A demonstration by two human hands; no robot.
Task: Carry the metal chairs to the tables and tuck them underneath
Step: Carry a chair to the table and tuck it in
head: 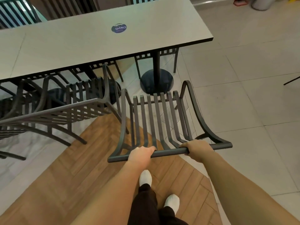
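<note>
A dark metal chair [155, 117] with a slatted back stands in front of me, facing the pale grey table [97, 43]. My left hand [141, 155] grips the chair's top rail on the left. My right hand [197, 147] grips the same rail further right. The chair's front end lies near the table's round black pedestal base [156, 82], at the table's right end. To the left, another metal chair [61, 108] sits partly under the table edge.
More chairs [155, 56] are tucked on the table's far side, and several stand beyond it at top left. A round sticker [119, 28] lies on the tabletop. Tiled floor spreads to the right; wood flooring and my white shoes [145, 177] are below.
</note>
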